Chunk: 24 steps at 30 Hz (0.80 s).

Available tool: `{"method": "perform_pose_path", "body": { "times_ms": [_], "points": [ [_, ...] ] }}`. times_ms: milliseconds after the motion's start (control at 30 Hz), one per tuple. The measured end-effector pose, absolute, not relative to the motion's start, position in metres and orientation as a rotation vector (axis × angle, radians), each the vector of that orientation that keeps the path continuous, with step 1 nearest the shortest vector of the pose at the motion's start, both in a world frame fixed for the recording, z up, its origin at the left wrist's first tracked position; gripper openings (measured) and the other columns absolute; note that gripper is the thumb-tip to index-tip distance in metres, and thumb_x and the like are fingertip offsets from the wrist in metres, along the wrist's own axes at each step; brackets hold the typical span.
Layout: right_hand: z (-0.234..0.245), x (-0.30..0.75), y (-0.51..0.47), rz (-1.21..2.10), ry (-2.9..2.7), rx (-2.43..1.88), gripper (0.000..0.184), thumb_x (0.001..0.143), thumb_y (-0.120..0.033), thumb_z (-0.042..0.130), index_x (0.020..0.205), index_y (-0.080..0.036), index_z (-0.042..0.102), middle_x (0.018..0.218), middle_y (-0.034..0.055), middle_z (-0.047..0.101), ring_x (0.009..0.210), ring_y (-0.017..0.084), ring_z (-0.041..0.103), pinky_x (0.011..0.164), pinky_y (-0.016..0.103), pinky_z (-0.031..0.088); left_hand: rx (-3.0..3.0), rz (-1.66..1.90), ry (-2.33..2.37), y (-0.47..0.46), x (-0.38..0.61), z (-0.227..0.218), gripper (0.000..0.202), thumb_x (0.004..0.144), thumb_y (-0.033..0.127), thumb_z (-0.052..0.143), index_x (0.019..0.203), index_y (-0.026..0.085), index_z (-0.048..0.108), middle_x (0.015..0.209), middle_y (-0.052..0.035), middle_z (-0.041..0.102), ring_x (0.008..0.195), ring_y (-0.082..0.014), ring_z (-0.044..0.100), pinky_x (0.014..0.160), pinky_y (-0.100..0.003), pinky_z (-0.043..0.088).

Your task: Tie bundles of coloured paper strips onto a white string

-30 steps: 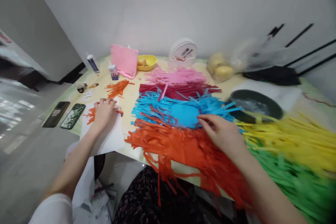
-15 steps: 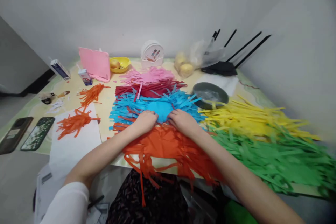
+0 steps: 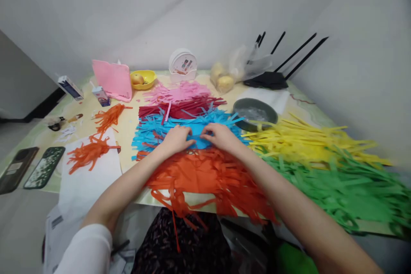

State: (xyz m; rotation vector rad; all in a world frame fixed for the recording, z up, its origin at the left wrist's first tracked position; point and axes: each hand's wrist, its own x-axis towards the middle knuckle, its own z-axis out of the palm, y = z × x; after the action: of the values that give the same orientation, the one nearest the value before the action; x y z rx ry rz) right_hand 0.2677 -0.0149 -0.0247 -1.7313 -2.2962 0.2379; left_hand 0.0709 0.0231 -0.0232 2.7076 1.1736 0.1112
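Note:
Both hands are at the near edge of a blue fringed paper sheet (image 3: 196,129) in the middle of the table. My left hand (image 3: 176,139) pinches that edge between thumb and fingers. My right hand (image 3: 218,135) pinches it a little to the right, and a narrow band of blue is raised between them. Just nearer lies an orange fringed paper stack (image 3: 195,175), its strips hanging over the table's front edge. Beyond the blue are a dark red fringed sheet (image 3: 184,109) and a pink one (image 3: 180,93).
Yellow fringed paper (image 3: 298,141) and green fringed paper (image 3: 349,188) lie to the right, near a dark bowl (image 3: 272,122). At left are orange tassels (image 3: 88,153), white paper (image 3: 96,184) and two phones (image 3: 45,169). A pink tablet case (image 3: 112,79) and black router (image 3: 266,80) stand behind.
Both hands have shifted slightly up and away from the orange stack, lifting the blue sheet's near edge. The camera view has moved a little.

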Motion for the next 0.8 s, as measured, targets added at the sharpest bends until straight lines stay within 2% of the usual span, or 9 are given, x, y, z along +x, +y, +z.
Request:
{"method": "perform_pose_path", "body": {
  "times_ms": [100, 167, 267, 400, 500, 633, 700, 800],
  "points": [
    [-0.018, 0.255, -0.029, 0.132, -2.221, -1.748, 0.018, 0.094, -0.023, 0.054, 0.092, -0.014, 0.069, 0.098, 0.0124, 0.069, 0.095, 0.025, 0.060, 0.086, 0.036, 0.044, 2.754, 0.198, 1.336, 0.018, 0.082, -0.024, 0.022, 0.091, 0.018, 0.046, 0.104, 0.014, 0.063, 0.109, -0.0148, 0.067, 0.111, -0.0301, 0.055, 0.089, -0.040, 0.042],
    [-0.019, 0.239, -0.044, 0.076, -2.213, -1.730, 0.025, 0.096, -0.023, 0.045, 0.096, -0.012, 0.068, 0.106, 0.0178, 0.066, 0.102, 0.029, 0.057, 0.091, 0.043, 0.043, 2.755, 0.237, 1.406, 0.017, 0.086, -0.021, 0.024, 0.091, 0.013, 0.041, 0.103, 0.013, 0.061, 0.108, -0.0159, 0.066, 0.110, -0.0311, 0.055, 0.090, -0.044, 0.041],
    [-0.032, 0.211, -0.059, 0.107, -2.270, -1.673, 0.026, 0.092, -0.016, 0.044, 0.107, -0.010, 0.064, 0.111, 0.0186, 0.065, 0.107, 0.029, 0.057, 0.097, 0.041, 0.043, 2.751, 0.343, 1.465, 0.018, 0.085, -0.011, 0.019, 0.088, 0.016, 0.047, 0.103, 0.016, 0.059, 0.108, -0.0134, 0.066, 0.106, -0.0291, 0.056, 0.090, -0.042, 0.040],
    [-0.053, 0.195, -0.040, 0.191, -2.201, -1.766, 0.049, 0.081, -0.006, 0.048, 0.129, -0.002, 0.050, 0.122, 0.0228, 0.062, 0.113, 0.029, 0.058, 0.099, 0.037, 0.044, 2.661, 0.681, 1.534, 0.022, 0.069, 0.001, 0.015, 0.084, 0.017, 0.051, 0.098, 0.019, 0.055, 0.107, -0.0101, 0.064, 0.104, -0.0259, 0.055, 0.088, -0.038, 0.040],
    [-0.060, 0.201, -0.016, 0.248, -2.079, -1.893, 0.046, 0.083, -0.008, 0.045, 0.128, 0.000, 0.050, 0.112, 0.0242, 0.067, 0.100, 0.030, 0.066, 0.091, 0.036, 0.049, 2.432, 1.036, 1.516, 0.030, 0.046, 0.003, 0.010, 0.080, 0.014, 0.050, 0.089, 0.019, 0.053, 0.095, -0.0072, 0.062, 0.093, -0.0217, 0.056, 0.083, -0.034, 0.042],
    [-0.066, 0.216, 0.000, 0.294, -1.958, -1.969, 0.040, 0.086, -0.015, 0.044, 0.123, -0.005, 0.057, 0.104, 0.0216, 0.070, 0.097, 0.031, 0.068, 0.088, 0.036, 0.051, 1.855, 1.511, 1.420, 0.046, 0.009, -0.001, 0.012, 0.069, 0.011, 0.053, 0.078, 0.018, 0.052, 0.076, 0.0002, 0.056, 0.070, -0.0137, 0.051, 0.069, -0.026, 0.043],
    [-0.069, 0.224, 0.003, 0.301, -1.908, -1.973, 0.043, 0.086, -0.016, 0.043, 0.126, -0.007, 0.056, 0.107, 0.0206, 0.070, 0.102, 0.032, 0.066, 0.091, 0.040, 0.050, 1.609, 1.624, 1.438, 0.055, -0.011, -0.002, 0.009, 0.067, 0.014, 0.054, 0.075, 0.018, 0.051, 0.070, 0.0027, 0.053, 0.065, -0.0115, 0.049, 0.064, -0.024, 0.042],
    [-0.073, 0.234, 0.007, 0.300, -1.862, -1.933, 0.057, 0.084, -0.015, 0.041, 0.141, -0.008, 0.044, 0.121, 0.0197, 0.065, 0.110, 0.030, 0.063, 0.096, 0.043, 0.049, 1.430, 1.697, 1.496, 0.073, -0.044, 0.008, 0.008, 0.071, 0.022, 0.053, 0.073, 0.018, 0.046, 0.062, 0.0053, 0.047, 0.058, -0.0097, 0.048, 0.059, -0.024, 0.043]
  ]
}}
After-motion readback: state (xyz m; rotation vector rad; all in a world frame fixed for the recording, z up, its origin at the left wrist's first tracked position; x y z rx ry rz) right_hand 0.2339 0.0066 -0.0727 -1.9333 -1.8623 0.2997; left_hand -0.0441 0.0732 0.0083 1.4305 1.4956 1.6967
